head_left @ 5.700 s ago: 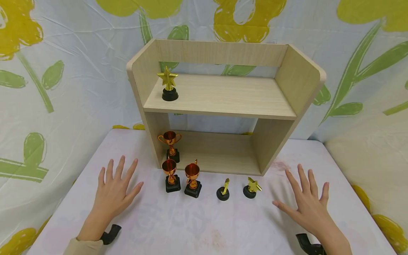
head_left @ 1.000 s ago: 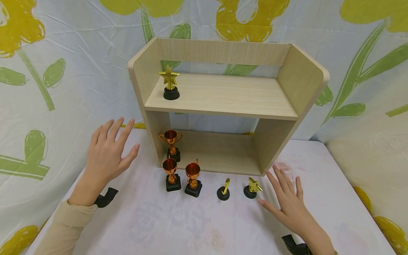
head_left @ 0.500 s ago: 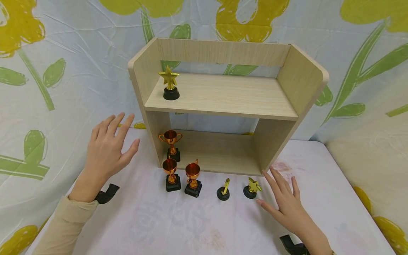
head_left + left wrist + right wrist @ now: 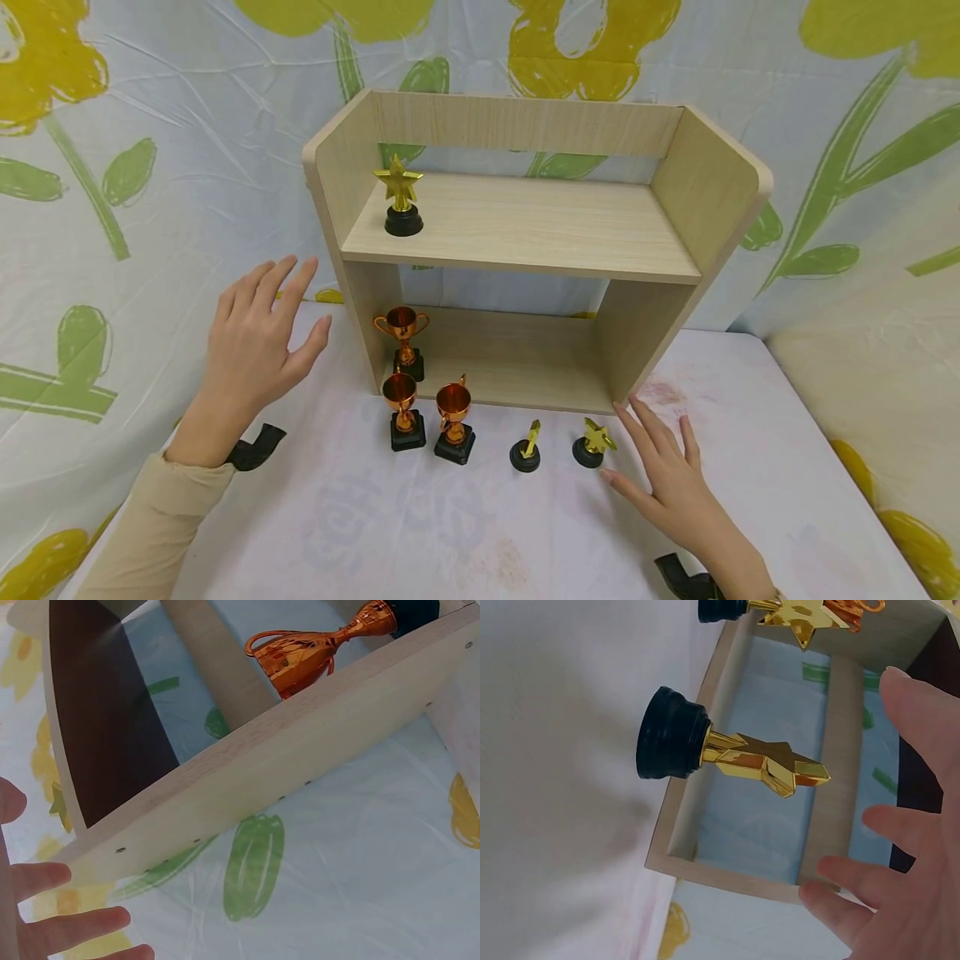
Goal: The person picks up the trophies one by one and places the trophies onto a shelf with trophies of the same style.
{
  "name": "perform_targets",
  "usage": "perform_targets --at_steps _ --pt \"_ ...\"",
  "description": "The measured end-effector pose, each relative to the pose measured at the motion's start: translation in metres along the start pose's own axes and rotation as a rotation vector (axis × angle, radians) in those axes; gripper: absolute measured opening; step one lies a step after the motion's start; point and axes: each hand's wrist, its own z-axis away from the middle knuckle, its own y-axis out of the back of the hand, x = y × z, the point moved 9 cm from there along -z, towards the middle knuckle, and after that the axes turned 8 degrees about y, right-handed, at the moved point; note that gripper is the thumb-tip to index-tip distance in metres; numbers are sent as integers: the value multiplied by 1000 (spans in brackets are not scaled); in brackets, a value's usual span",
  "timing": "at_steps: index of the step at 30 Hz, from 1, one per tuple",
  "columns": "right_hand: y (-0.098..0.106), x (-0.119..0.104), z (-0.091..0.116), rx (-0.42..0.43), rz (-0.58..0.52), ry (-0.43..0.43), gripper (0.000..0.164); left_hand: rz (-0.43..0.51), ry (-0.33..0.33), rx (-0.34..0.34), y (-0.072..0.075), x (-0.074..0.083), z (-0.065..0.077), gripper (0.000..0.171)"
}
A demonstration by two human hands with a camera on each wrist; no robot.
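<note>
My left hand (image 4: 255, 346) hovers left of the shelf unit with fingers spread and nothing in it. My right hand (image 4: 669, 483), fingers extended, is just right of a gold star trophy (image 4: 592, 442) on the table, apart from it in the right wrist view. Another star trophy (image 4: 526, 448), turned nearly edge-on, stands to its left. Two copper cup trophies, a left one (image 4: 402, 412) and a right one (image 4: 454, 419), stand before the unit. A third cup trophy (image 4: 403, 340) is on the lower shelf at the left. One star trophy (image 4: 400, 197) occupies the upper shelf's left end.
The pale wooden two-tier shelf unit (image 4: 517, 225) stands at the back of the white-covered table (image 4: 510, 533). Its side panels flank both levels. A flower-print cloth (image 4: 187, 100) hangs behind and beside it. Black curved wrist pieces show at both wrists.
Compared with the earliest frame, my left hand has moved farther forward and my right hand leftward toward the nearest star trophy. Both have drifted only slightly over the last second. The trophies keep their places.
</note>
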Motion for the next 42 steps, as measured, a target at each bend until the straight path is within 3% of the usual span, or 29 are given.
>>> perform_targets --at_steps 10,42 --pt "-2 -2 -1 26 -11 27 86 34 7 73 7 4 -9 58" --pt "-3 -7 -2 69 -11 58 85 21 1 143 29 6 -35 56"
